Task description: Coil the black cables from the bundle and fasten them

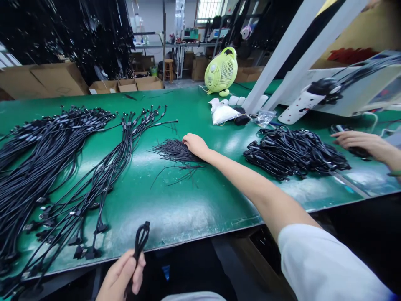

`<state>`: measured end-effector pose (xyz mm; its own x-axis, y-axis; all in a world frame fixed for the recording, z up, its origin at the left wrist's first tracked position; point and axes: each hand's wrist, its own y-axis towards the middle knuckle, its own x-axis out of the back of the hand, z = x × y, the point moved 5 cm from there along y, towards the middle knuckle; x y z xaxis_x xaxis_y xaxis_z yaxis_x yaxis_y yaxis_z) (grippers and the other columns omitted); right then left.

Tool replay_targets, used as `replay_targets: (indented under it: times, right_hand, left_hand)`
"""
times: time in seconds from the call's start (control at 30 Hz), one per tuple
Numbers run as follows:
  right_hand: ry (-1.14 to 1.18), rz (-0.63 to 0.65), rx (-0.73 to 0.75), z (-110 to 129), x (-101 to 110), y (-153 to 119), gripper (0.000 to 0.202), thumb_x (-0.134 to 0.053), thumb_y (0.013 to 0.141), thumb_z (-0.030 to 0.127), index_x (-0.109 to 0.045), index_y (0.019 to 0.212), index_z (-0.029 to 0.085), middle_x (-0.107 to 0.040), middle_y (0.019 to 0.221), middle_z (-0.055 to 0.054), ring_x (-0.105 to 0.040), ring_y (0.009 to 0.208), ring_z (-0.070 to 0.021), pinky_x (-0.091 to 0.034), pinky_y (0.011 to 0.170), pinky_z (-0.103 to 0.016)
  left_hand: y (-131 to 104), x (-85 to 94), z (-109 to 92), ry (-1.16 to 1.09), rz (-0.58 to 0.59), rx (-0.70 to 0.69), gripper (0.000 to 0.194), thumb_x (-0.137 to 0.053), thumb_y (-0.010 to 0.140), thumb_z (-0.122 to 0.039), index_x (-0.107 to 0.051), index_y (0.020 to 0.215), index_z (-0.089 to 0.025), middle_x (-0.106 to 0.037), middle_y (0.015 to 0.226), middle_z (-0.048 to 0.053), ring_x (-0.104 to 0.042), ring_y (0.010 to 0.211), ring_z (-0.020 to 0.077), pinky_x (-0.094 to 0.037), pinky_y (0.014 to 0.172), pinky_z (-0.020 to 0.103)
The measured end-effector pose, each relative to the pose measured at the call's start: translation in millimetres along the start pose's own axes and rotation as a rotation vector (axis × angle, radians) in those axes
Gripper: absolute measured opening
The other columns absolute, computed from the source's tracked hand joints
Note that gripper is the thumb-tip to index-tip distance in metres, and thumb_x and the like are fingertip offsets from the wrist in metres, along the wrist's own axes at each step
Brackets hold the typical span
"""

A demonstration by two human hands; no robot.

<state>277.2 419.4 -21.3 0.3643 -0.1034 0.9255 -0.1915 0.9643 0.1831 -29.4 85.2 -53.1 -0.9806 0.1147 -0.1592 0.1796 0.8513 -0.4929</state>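
Note:
My left hand (125, 269), low at the table's front edge, is closed around a folded black cable (142, 240) whose loops stick up above the fingers. Stretched out to the middle of the table, my right hand (194, 144) has its fingers bent down together into a pile of thin black twist ties (175, 151). How many ties the fingers pinch is hidden. To the left lie loose black cables (115, 161) with plugs at their ends, and beside them a larger bundle of cables (46, 167). A heap of folded black cables (294, 152) is on the right.
Another person's hand (363, 144) rests over black cable at the far right. Behind the heap stand white metal posts (282, 54), a white bottle-shaped container (300, 104) and a plastic bag (224, 113). A green fan (222, 72) stands at the green table's (188, 209) back edge.

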Motion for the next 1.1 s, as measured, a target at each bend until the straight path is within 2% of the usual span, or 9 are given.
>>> replay_targets:
  times: [0.13,0.23,0.4,0.57,0.77,0.87,0.93,1.03,1.1]
  right_hand:
    - [-0.016,-0.071,-0.047,-1,11,-16,0.029,-0.042,0.091,0.013,-0.060,0.113,0.013,-0.063,0.112,-0.014,-0.056,0.103,-0.0236,-0.040,0.091,-0.034]
    - [0.009,-0.080,-0.097,-4,14,-18,0.028,-0.056,0.087,0.020,-0.058,0.115,0.013,-0.065,0.107,-0.011,-0.058,0.097,-0.0214,-0.042,0.084,-0.031]
    - [0.063,-0.042,-0.132,-2,14,-15,0.022,-0.067,0.078,0.015,-0.064,0.100,0.016,-0.069,0.084,-0.003,-0.060,0.078,-0.0155,-0.041,0.071,-0.025]
    - [0.098,-0.150,-0.156,4,35,-20,0.003,-0.062,0.078,0.018,-0.065,0.079,0.017,-0.067,0.085,-0.004,-0.057,0.079,-0.0163,-0.038,0.071,-0.026]
    - [0.185,-0.247,-0.135,19,57,-43,0.008,-0.059,0.080,0.023,-0.060,0.076,0.017,-0.062,0.077,-0.002,-0.053,0.072,-0.0145,-0.036,0.067,-0.026]
    - [0.231,-0.273,-0.115,48,57,-75,0.013,-0.056,0.084,0.029,-0.060,0.078,0.018,-0.060,0.072,0.000,-0.050,0.068,-0.0135,-0.035,0.066,-0.026]
    - [0.337,-0.219,-0.062,85,44,-108,0.017,-0.056,0.085,0.033,-0.060,0.077,0.018,-0.058,0.068,0.001,-0.049,0.065,-0.0128,-0.035,0.064,-0.026]
    - [0.657,0.049,0.072,154,10,-172,0.020,-0.057,0.086,0.035,-0.060,0.076,0.018,-0.058,0.068,0.002,-0.051,0.065,-0.0122,-0.038,0.064,-0.024]
    - [0.839,0.232,0.138,193,-10,-213,0.019,-0.053,0.089,0.034,-0.061,0.081,0.019,-0.060,0.073,0.002,-0.054,0.068,-0.0123,-0.042,0.065,-0.023]
  left_hand:
    - [2,-8.6,-6,-0.126,0.029,0.038,0.047,-0.065,0.076,-0.062,-0.059,0.080,-0.015,-0.040,0.056,-0.005,-0.032,0.049,0.0066,-0.026,0.051,0.023]
    - [-2,-15.9,-10,-0.146,0.023,0.010,0.046,-0.067,0.076,-0.059,-0.059,0.077,-0.014,-0.038,0.055,-0.006,-0.031,0.048,0.0051,-0.024,0.051,0.022]
    - [-12,-16.2,-2,-0.222,0.030,-0.004,0.046,-0.067,0.077,-0.059,-0.058,0.076,-0.014,-0.037,0.054,-0.006,-0.030,0.046,0.0043,-0.022,0.050,0.022]
    - [-19,-4.3,12,-0.271,-0.016,-0.017,0.046,-0.069,0.076,-0.058,-0.058,0.077,-0.013,-0.036,0.053,-0.007,-0.030,0.045,0.0040,-0.022,0.048,0.021]
    - [-23,0.9,6,-0.293,-0.060,-0.063,0.044,-0.069,0.077,-0.056,-0.059,0.076,-0.013,-0.035,0.055,-0.007,-0.029,0.046,0.0039,-0.023,0.047,0.020]
    - [-22,-6.9,-4,-0.310,-0.070,-0.106,0.040,-0.066,0.082,-0.052,-0.059,0.079,-0.013,-0.036,0.057,-0.006,-0.030,0.048,0.0042,-0.024,0.048,0.020]
    - [-19,-16.7,-13,-0.340,-0.043,-0.140,0.038,-0.067,0.082,-0.050,-0.061,0.087,-0.013,-0.037,0.058,-0.006,-0.031,0.048,0.0043,-0.025,0.047,0.020]
    - [-10,-31.3,-22,-0.395,0.027,-0.179,0.047,-0.067,0.082,-0.047,-0.057,0.116,-0.015,-0.037,0.058,-0.008,-0.031,0.046,0.0052,-0.026,0.047,0.020]
    - [-3,-34.6,-25,-0.405,0.037,-0.206,0.054,-0.066,0.084,-0.046,-0.053,0.125,-0.013,-0.037,0.058,-0.008,-0.032,0.047,0.0058,-0.027,0.047,0.020]
